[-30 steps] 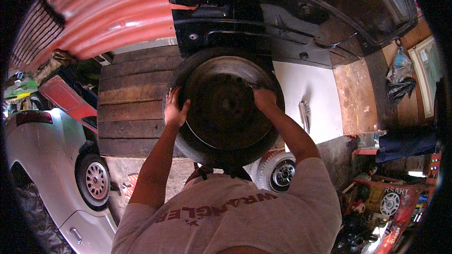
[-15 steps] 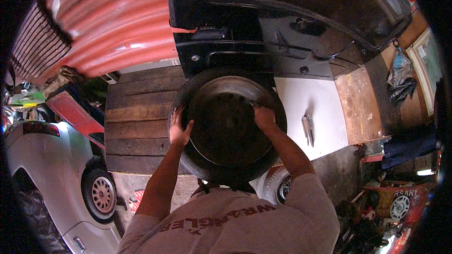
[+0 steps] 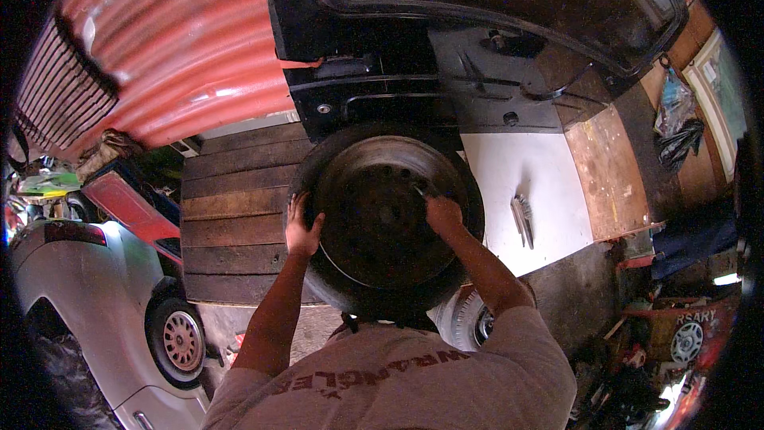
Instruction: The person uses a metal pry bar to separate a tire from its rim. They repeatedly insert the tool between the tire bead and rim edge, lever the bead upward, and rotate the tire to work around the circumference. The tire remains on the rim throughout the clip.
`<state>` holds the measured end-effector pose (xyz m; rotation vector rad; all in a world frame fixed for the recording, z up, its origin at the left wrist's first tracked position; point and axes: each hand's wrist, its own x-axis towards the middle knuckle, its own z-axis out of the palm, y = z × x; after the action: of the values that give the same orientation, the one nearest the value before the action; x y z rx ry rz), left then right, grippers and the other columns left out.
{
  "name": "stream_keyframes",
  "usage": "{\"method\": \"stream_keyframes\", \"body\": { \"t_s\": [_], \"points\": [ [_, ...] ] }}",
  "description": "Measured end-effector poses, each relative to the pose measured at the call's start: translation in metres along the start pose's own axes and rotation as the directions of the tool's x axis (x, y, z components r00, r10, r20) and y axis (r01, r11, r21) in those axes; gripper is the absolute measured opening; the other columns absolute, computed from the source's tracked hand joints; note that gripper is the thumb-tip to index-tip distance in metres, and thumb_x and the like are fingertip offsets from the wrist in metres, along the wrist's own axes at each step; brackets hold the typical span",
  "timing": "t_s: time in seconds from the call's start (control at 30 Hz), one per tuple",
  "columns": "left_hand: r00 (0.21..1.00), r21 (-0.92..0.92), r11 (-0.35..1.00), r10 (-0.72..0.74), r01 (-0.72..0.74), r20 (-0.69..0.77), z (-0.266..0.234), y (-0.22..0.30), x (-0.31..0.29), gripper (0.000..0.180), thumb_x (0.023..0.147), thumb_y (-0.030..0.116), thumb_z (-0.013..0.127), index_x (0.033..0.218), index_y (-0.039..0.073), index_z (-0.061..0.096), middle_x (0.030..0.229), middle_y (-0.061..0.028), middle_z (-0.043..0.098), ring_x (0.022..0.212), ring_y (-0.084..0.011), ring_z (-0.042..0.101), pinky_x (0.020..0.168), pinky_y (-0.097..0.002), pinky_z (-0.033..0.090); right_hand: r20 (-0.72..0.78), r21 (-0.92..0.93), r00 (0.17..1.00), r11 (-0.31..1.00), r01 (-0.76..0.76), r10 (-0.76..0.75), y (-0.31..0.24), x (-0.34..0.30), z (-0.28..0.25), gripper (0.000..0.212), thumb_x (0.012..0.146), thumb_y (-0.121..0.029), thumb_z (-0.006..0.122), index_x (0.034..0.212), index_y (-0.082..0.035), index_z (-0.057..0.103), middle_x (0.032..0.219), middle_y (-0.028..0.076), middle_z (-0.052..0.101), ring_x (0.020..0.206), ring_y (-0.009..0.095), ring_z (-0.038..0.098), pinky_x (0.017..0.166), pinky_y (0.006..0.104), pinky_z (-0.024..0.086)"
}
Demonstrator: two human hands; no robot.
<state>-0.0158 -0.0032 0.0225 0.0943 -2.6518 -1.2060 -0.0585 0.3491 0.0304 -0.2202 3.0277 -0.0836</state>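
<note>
A black tyre (image 3: 326, 279) on a dark steel wheel rim (image 3: 386, 259) lies in front of my body at the near edge of a plank bench. My left hand (image 3: 302, 227) rests on the tyre's left side, its thumb and fingers spread apart. On the right part of the rim is my right hand (image 3: 443, 215), closed, with a small greyish tip showing at its fingers near the rim's holes. What it grips is mostly hidden and too dark to name. To the right, a brush (image 3: 522, 221) with pale bristles lies on a white board.
The plank bench (image 3: 235, 227) extends left of the tyre; the white board (image 3: 549, 183) adjoins it right. A black vehicle door panel (image 3: 374, 91) stands beyond. A silver car (image 3: 103, 302) is at left, another wheel (image 3: 469, 320) below the bench, and red corrugated sheet (image 3: 191, 40) at far left.
My right hand has shifted slightly left and down on the rim. My left hand stays on the tyre's side. The whole view has tilted a little.
</note>
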Motion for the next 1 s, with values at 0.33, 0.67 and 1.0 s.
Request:
{"method": "stream_keyframes", "body": {
  "t_s": [0.33,0.67,1.0],
  "points": [
    [0.999,-0.039,0.999,0.015,-0.016,-0.039,0.006,-0.012,-0.001,0.063,0.084,0.034,0.064,0.137,0.009,0.042,0.144,-0.0175,0.039,0.137,-0.0352,0.030,0.113,-0.0432,0.025,0.185,-0.066,0.983,0.998,-0.001,0.013,-0.012,0.013,0.013,0.031,0.086,-0.015,0.053,0.117,-0.011,0.059,0.094,0.020,0.065,0.085,0.035,0.067,0.074,0.0480,0.055],
    [0.999,-0.070,0.998,0.001,-0.004,-0.043,0.008,-0.012,0.001,0.063,0.083,0.032,0.065,0.138,0.009,0.042,0.145,-0.0183,0.038,0.138,-0.0348,0.029,0.113,-0.0429,0.025,0.199,-0.078,0.978,0.996,-0.049,0.064,-0.008,0.027,0.004,0.028,0.085,-0.010,0.054,0.111,-0.010,0.063,0.097,0.016,0.066,0.085,0.035,0.067,0.073,0.0456,0.056],
    [0.999,-0.076,0.997,0.029,-0.030,-0.019,0.003,-0.009,0.001,0.062,0.083,0.031,0.065,0.137,0.007,0.043,0.143,-0.0159,0.042,0.139,-0.0325,0.029,0.114,-0.0436,0.022,0.058,-0.107,0.995,0.990,0.090,-0.084,-0.003,0.040,-0.021,0.032,0.090,-0.013,0.049,0.119,-0.016,0.062,0.091,0.018,0.066,0.085,0.034,0.068,0.073,0.0471,0.056]
  ]
}}
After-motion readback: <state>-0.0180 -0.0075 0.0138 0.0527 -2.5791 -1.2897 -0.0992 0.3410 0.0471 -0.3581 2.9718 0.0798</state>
